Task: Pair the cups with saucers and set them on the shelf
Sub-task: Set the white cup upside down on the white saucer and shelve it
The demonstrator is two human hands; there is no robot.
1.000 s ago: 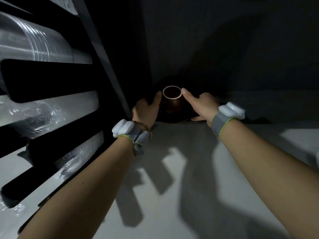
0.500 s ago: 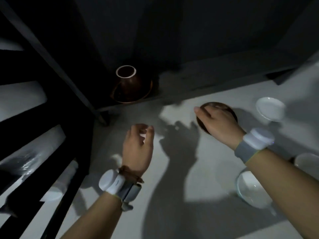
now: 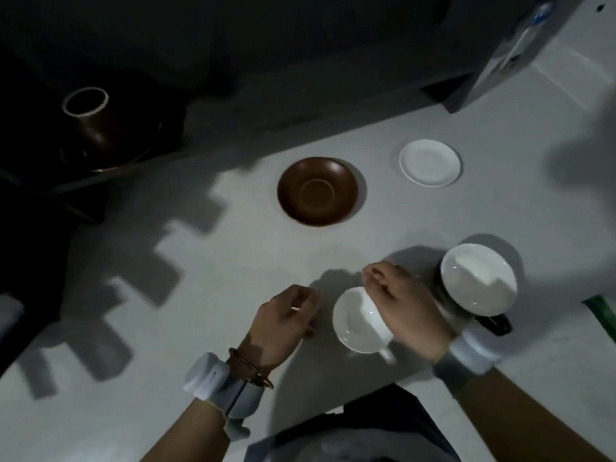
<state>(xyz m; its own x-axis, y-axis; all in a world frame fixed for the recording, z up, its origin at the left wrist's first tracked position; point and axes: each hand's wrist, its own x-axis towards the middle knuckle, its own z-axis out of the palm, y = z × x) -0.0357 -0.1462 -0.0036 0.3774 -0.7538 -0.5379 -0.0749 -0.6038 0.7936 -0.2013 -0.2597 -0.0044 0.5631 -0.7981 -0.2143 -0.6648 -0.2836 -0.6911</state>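
One pair done: dark brown shiny cup sits on brown saucer on dark shelf, far left of round brown saucer on white tabletop. Left hand hovers below brown saucer, loosely curled, holds nothing. Small white flat saucer waits right of brown saucer. Right hand over white round cup, fingers on rim; firm grip, cannot tell. Second white cup further right, unpaired.

Dim, grainy picture; hard stepped shadows fall across the pale bench, the shelf corner sinks into black, and edges smear with wide-angle bending.
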